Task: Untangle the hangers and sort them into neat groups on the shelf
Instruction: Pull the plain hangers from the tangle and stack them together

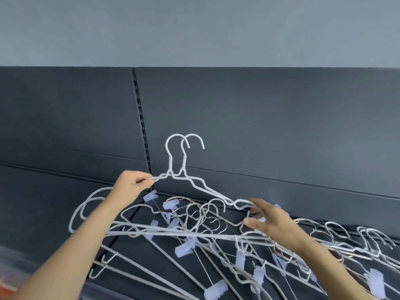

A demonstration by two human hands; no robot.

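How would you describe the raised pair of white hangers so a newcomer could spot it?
Find the slotted upright in the dark back panel. Right of its foot, above the tangled pile, the left hand pinches two white hangers. Only their hooks stand upright, side by side, clear of the rest.

White and silver on charcoal

The two raised white wire hangers [170,169] are matt white, like most of the tangle. The shelf [134,256] is plain charcoal, and its back panel [259,126] the same dark slate. The clips [183,247] are translucent pale lilac. The metal hangers [202,215] by the shelf's back edge gleam silver, some rosy. The wall [194,29] above is pale blue-grey.
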